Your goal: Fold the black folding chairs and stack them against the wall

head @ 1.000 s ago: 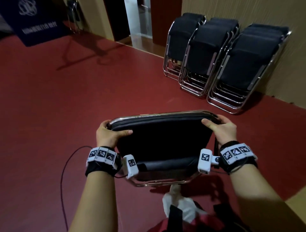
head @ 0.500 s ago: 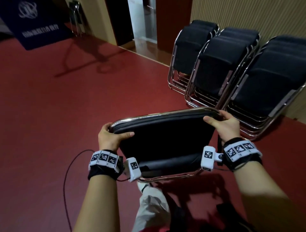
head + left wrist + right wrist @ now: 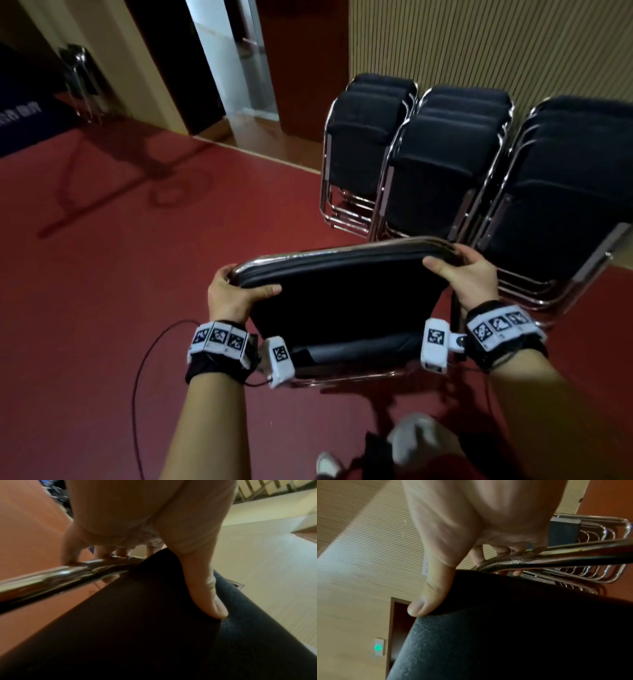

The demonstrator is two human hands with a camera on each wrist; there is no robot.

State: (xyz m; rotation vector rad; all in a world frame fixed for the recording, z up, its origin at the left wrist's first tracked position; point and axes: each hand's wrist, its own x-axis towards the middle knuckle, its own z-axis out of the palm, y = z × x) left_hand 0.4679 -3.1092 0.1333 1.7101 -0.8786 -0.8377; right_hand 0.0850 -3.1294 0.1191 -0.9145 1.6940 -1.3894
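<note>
Two hands, left (image 3: 230, 297) and right (image 3: 470, 279), each grip curled around one folded chair (image 3: 342, 301); three stacks (image 3: 445, 171) nearby.

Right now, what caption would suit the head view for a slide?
Both hands, left hand and right hand, grip a folded black chair near three stacks of folded chairs leaning against the wall.

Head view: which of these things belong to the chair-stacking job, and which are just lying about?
Job:
- folded chair, gripped by left hand and right hand
- three chair stacks leaning on the slatted wall

Lying about:
- cable over the red floor
- doorway
</note>
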